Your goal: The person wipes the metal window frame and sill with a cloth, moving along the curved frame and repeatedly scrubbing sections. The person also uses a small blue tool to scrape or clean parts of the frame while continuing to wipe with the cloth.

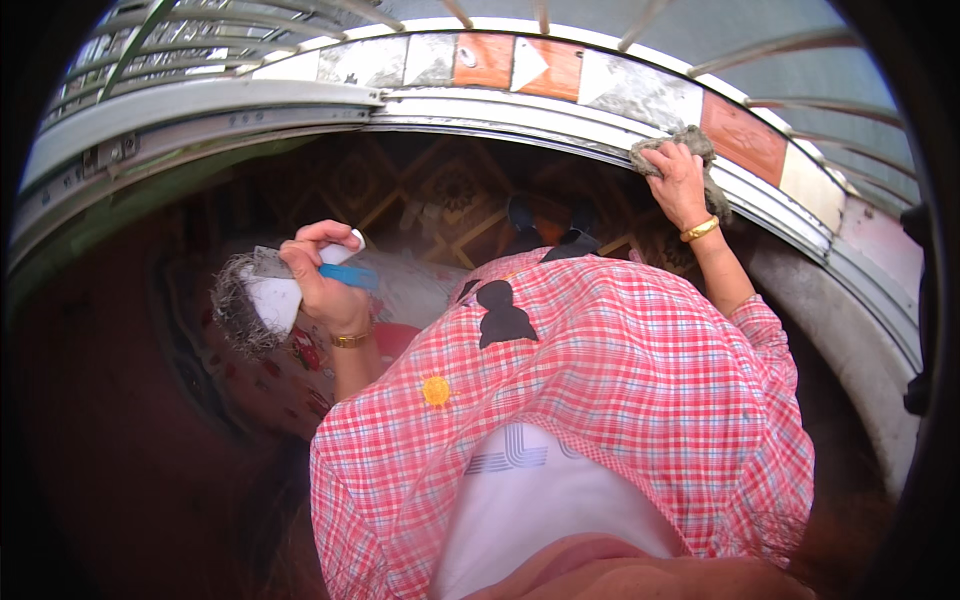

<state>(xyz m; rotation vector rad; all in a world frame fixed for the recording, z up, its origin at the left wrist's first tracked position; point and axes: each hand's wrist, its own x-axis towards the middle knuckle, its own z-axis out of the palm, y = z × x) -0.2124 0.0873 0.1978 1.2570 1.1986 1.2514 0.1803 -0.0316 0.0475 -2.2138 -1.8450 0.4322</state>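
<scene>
My left hand (pixel 324 296) is closed around two tools held together, away from the window. One is a steel-wool scrubber (pixel 244 311) with a white plastic holder and handle; its grey wire is frayed. The other is a scraper with a blue handle (pixel 349 276) and a flat metal blade (pixel 270 262). My right hand (pixel 679 184) presses a dirty grey-brown rag (pixel 696 141) onto the white window track (pixel 510 120). The rag is bunched under the fingers, and part of it hangs past the wrist. How far the fingers grip into its folds is partly hidden.
Beyond the track runs a ledge of orange and whitish tiles (pixel 484 60), with metal window bars (pixel 799 49) outside it. A sliding window frame (pixel 225 101) covers the left side. Below my left arm is a floral-patterned surface (pixel 409 281); patterned flooring (pixel 450 187) lies below the window.
</scene>
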